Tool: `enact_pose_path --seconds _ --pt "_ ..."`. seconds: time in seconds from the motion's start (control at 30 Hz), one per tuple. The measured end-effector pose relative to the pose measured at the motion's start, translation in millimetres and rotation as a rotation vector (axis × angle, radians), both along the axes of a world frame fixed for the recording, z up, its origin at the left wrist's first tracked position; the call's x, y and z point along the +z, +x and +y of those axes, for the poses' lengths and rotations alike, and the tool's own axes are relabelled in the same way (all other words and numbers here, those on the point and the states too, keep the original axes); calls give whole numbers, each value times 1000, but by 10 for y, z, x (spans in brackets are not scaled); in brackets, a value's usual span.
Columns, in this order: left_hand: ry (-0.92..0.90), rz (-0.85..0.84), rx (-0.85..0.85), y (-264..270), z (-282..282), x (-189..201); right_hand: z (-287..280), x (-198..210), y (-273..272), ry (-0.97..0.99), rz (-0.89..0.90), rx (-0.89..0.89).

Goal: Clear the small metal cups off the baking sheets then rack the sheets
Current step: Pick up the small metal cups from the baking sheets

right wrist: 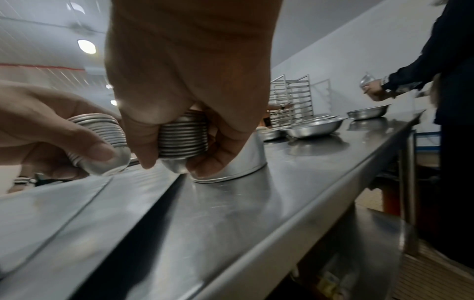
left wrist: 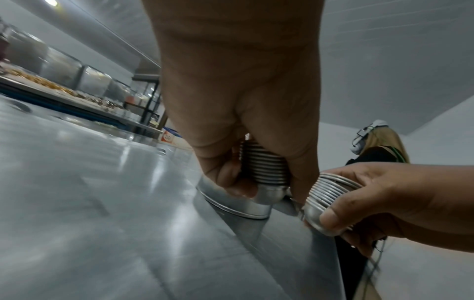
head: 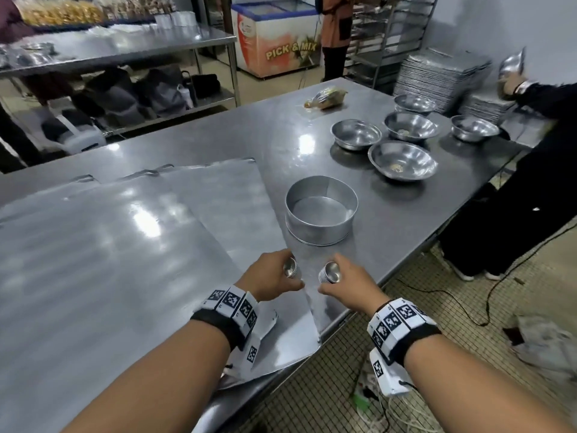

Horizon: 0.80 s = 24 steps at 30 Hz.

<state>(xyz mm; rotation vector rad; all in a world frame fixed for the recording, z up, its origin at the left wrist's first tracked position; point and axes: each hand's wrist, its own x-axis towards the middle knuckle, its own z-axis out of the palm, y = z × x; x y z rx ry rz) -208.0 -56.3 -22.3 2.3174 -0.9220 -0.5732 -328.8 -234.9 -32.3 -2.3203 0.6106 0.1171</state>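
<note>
Each hand grips a nested stack of small metal cups. My left hand (head: 274, 278) holds the left cup stack (head: 290, 267) above the right corner of the baking sheets (head: 109, 260). That stack shows ribbed rims in the left wrist view (left wrist: 265, 168). My right hand (head: 345, 281) holds the right cup stack (head: 330, 272) just over the bare table, seen close in the right wrist view (right wrist: 183, 142). Two flat baking sheets overlap on the table's left, bare of cups. A round metal cake tin (head: 321, 210) stands just beyond both hands.
Several steel bowls (head: 402, 160) sit at the far right of the steel table (head: 390, 214). A tall sheet rack (head: 390, 35) and stacked trays (head: 437, 73) stand behind. A person in black (head: 530, 170) works at the right edge; another stands by the freezer (head: 278, 39).
</note>
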Motion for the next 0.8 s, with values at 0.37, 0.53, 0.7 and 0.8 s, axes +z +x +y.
enact_pose_path --seconds 0.37,0.53,0.7,0.8 --pt "64 3 -157 174 -840 -265 -648 -190 158 -52 117 -90" --pt "179 -52 -123 141 -1232 -401 -1002 -312 317 -93 185 30" --pt "254 -30 -29 46 -1507 -537 -1316 -412 470 -118 229 196" --pt "269 -1 51 -37 -1594 -573 -1438 -464 544 -126 216 280"
